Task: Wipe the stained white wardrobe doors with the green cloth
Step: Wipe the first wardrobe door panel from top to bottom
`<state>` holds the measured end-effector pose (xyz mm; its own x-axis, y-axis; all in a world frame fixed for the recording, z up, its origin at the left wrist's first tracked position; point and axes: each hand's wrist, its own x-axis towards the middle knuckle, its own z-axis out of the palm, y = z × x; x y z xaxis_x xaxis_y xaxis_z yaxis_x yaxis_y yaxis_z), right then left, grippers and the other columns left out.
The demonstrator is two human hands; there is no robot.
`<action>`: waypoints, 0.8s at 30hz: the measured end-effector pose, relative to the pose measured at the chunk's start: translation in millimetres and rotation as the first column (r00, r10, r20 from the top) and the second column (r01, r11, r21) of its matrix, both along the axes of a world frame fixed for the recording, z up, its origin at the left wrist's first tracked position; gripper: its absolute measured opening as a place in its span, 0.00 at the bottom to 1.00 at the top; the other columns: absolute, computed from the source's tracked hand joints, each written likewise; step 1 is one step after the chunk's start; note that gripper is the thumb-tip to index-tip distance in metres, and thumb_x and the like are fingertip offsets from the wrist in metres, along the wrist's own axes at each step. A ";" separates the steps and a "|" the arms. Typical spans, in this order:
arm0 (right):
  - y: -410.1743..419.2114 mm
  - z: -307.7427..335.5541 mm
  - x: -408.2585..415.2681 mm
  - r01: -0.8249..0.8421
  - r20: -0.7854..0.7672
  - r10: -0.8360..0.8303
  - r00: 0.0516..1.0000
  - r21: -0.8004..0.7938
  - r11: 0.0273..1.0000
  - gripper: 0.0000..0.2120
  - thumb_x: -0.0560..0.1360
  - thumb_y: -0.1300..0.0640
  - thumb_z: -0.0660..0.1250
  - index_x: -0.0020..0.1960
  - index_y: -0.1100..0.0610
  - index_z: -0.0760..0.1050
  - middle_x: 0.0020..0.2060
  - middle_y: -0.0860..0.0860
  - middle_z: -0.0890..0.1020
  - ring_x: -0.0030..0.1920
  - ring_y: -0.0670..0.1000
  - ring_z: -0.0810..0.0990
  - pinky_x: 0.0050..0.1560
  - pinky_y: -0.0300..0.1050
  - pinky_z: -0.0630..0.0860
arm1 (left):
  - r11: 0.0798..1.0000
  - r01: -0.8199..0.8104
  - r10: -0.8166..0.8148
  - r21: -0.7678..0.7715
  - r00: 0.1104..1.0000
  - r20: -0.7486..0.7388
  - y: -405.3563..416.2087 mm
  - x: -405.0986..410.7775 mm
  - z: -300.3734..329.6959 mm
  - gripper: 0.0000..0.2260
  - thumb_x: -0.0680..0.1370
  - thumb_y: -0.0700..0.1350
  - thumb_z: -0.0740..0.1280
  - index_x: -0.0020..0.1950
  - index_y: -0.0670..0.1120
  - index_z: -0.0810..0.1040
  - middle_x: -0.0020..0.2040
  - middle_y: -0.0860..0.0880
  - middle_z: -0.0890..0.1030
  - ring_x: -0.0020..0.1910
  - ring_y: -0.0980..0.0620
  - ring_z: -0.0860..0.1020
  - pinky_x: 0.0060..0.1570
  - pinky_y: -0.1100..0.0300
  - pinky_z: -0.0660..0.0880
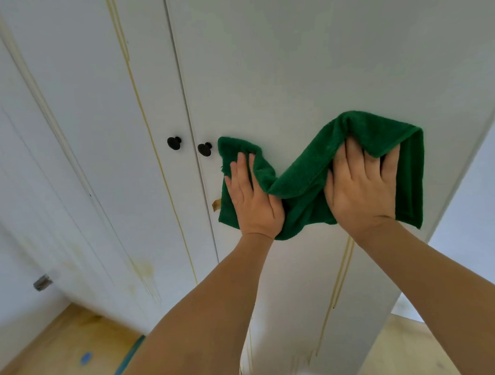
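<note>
Big white wardrobe doors [305,64] filling most of the view, seen from close up and low down, with a thin dark gap between the left door and the right one. Below them, at the bottom left, a wooden floor [57,352] with a blue strip and a small blue spot on it. Long thin yellow drip lines [142,112] running down the left door, a smudgy yellow stain [143,268] lower on it, and more yellow drips [341,271] on the right door under the hands. Spread flat on the right door, a green cloth [303,173], bunched and twisted in the middle, reaching from near the knobs almost to the door's right edge. Right hand [361,187] pressed flat on the right part of the cloth, fingers spread wide, fingertips tucked under a fold. Left hand [252,198] pressed flat on the left part of the cloth, fingers straight and close together, not curled round it. Two round black knobs [174,143] side by side, one on each door, just left of the cloth. A tiny brown blob [216,204] peeking out at the cloth's left edge
</note>
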<state>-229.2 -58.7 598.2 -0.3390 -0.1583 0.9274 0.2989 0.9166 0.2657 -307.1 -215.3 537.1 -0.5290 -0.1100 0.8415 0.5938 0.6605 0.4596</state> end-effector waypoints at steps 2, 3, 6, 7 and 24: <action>-3.6 0.3 1.0 0.005 0.043 -0.004 0.999 -0.024 1.000 0.25 0.85 0.49 0.50 0.76 0.62 0.58 0.71 0.57 0.62 0.70 0.62 0.61 0.75 0.61 0.41 | 0.997 -0.068 0.065 0.024 0.994 0.091 -7.2 -0.1 -3.3 0.29 0.83 0.53 0.49 0.81 0.39 0.56 0.81 0.40 0.54 0.81 0.40 0.51 0.80 0.44 0.45; -4.7 0.9 2.0 0.004 0.066 -0.001 0.998 -0.038 0.999 0.26 0.85 0.48 0.49 0.77 0.62 0.56 0.72 0.57 0.61 0.71 0.62 0.60 0.75 0.61 0.40 | 0.994 -0.098 0.092 0.042 0.987 0.135 -11.8 -0.2 -4.1 0.30 0.83 0.53 0.48 0.81 0.40 0.54 0.81 0.40 0.54 0.81 0.40 0.51 0.80 0.43 0.47; -5.8 2.6 5.4 -0.019 0.140 0.029 0.990 -0.071 0.997 0.29 0.84 0.46 0.48 0.80 0.59 0.47 0.76 0.56 0.57 0.74 0.62 0.57 0.75 0.60 0.37 | 0.979 -0.161 0.123 0.123 0.954 0.274 -27.8 1.5 -5.0 0.31 0.83 0.56 0.45 0.82 0.41 0.48 0.82 0.40 0.51 0.81 0.41 0.51 0.79 0.42 0.51; -6.8 3.1 6.3 -0.025 0.158 0.037 0.987 -0.077 0.997 0.30 0.84 0.46 0.48 0.81 0.58 0.44 0.77 0.55 0.57 0.74 0.62 0.57 0.75 0.60 0.36 | 0.975 -0.167 0.115 0.144 0.943 0.312 -30.9 3.0 -3.6 0.31 0.83 0.56 0.44 0.83 0.42 0.47 0.82 0.40 0.50 0.81 0.41 0.50 0.79 0.43 0.50; 53.5 -5.8 43.8 0.107 0.109 -0.084 0.991 -0.233 0.967 0.29 0.84 0.43 0.48 0.79 0.58 0.52 0.74 0.57 0.64 0.72 0.62 0.58 0.75 0.61 0.40 | 0.986 -0.035 -0.004 0.164 0.973 0.231 39.7 36.6 27.6 0.30 0.83 0.53 0.44 0.82 0.40 0.46 0.82 0.38 0.47 0.80 0.36 0.42 0.77 0.40 0.36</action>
